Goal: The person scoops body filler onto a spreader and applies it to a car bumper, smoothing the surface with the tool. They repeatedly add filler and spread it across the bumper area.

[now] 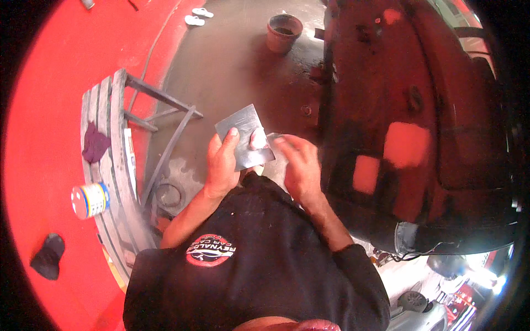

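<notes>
My left hand (222, 161) grips a flat, square metal plate (238, 130) in front of my chest, thumb on top and the other fingers underneath. A small lump of pale pinkish paste (258, 138) sits near the plate's right side. Close by that right edge is my right hand (299, 160), its fingers bent and drawn together. A thin edge shows by those fingertips, but what they hold is too small to make out.
At left stands a slatted wooden bench (117, 110) with a purple cloth (96, 142) and a blue-and-yellow can (90, 200). A dark car panel (364, 99) with sanded-looking reddish patches (407, 144) fills the right. Ahead are a bucket (284, 34) and white flip-flops (195, 20).
</notes>
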Motion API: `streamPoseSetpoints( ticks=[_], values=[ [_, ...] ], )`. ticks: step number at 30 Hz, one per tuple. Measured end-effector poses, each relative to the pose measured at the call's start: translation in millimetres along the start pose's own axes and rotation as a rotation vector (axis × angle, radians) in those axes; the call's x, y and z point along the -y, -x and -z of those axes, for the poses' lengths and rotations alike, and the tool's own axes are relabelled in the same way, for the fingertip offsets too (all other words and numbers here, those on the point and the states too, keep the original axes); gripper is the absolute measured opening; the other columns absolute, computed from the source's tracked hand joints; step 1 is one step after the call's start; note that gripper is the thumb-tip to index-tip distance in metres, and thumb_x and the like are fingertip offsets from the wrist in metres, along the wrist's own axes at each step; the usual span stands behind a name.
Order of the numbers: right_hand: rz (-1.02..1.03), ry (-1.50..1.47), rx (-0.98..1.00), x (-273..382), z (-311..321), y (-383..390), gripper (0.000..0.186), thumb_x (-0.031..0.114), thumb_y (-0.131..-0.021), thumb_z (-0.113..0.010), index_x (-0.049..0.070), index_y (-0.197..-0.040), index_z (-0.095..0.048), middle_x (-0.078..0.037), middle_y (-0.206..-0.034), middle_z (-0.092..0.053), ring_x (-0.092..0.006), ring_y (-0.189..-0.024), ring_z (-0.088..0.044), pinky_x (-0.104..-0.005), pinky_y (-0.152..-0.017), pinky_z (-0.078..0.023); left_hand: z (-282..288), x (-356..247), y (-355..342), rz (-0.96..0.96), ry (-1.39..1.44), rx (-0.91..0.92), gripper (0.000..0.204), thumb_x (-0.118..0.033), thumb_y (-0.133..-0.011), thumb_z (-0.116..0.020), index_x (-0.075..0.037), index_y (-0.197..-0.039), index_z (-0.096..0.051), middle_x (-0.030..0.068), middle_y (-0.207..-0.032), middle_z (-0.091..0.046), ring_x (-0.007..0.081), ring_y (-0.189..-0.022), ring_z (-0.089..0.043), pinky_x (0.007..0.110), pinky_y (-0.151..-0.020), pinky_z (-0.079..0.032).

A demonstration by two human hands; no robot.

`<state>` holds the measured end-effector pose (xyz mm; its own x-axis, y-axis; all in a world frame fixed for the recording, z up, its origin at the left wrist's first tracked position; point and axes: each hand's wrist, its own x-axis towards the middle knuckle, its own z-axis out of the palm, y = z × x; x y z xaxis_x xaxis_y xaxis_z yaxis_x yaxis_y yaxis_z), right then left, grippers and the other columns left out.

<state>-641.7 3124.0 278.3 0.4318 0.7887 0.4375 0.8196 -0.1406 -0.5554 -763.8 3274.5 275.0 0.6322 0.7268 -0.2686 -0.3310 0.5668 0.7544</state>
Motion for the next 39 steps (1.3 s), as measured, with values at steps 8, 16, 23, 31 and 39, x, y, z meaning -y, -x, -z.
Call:
streamPoseSetpoints(
  ticks=[8, 16, 23, 31, 39],
  values=[
    [0.109, 0.28, 0.02, -33, 21, -59, 0.062, 0.002, -0.068, -0.071, 0.018, -0.128, -0.067, -0.004, -0.128, -0.061, -0.0337, -0.12, -0.054, -0.0434, -0.097, -0.052, -35, -21, -92, 0.424, 0.101, 0.206, 0.023, -0.021, -0.105, -0.054, -0.003, -0.116, -0.062, 0.0078, -0.099, -0.069, 0.0165, -0.083, -0.068, 0.033, -0.07, -0.058],
    [-0.176, 0.147, -0.071, -50, 3, -171, 0.065, -0.008, -0.065, -0.065, 0.007, -0.128, -0.063, -0.013, -0.126, -0.064, -0.0344, -0.115, -0.061, -0.0438, -0.098, -0.051, -32, -17, -212, -0.113, -0.738, 0.542, 0.032, -0.028, -0.11, -0.043, -0.004, -0.111, -0.064, 0.0012, -0.093, -0.063, 0.0084, -0.078, -0.054, 0.025, -0.07, -0.044],
    [-0.168, 0.066, 0.214, -76, -61, -281, 0.053, 0.004, -0.069, -0.07, 0.014, -0.121, -0.067, -0.003, -0.12, -0.065, -0.0281, -0.105, -0.057, -0.0391, -0.095, -0.047, -44, -69, -337, 0.167, -0.403, 0.302, 0.017, -0.012, -0.101, -0.055, 0.001, -0.11, -0.063, 0.0027, -0.097, -0.065, 0.0109, -0.087, -0.058, 0.028, -0.077, -0.049],
    [-0.147, -0.014, 0.077, -64, -97, -388, 0.069, -0.003, -0.065, -0.069, 0.013, -0.132, -0.064, -0.007, -0.13, -0.062, -0.0341, -0.118, -0.055, -0.0433, -0.099, -0.05, -33, -131, -466, -0.038, -0.438, 0.26, 0.02, -0.016, -0.104, -0.054, -0.001, -0.117, -0.058, 0.0083, -0.105, -0.066, 0.0165, -0.09, -0.067, 0.033, -0.079, -0.057],
    [-0.21, 0.281, -0.106, -144, -151, -435, 0.064, -0.009, -0.067, -0.065, 0.012, -0.128, -0.064, -0.011, -0.13, -0.061, -0.0378, -0.117, -0.056, -0.0449, -0.095, -0.054, -34, -156, -530, 0.639, 0.186, 0.294, 0.027, -0.018, -0.105, -0.052, 0.001, -0.123, -0.058, 0.0138, -0.115, -0.068, 0.0237, -0.103, -0.069, 0.04, -0.088, -0.059]
  ],
)
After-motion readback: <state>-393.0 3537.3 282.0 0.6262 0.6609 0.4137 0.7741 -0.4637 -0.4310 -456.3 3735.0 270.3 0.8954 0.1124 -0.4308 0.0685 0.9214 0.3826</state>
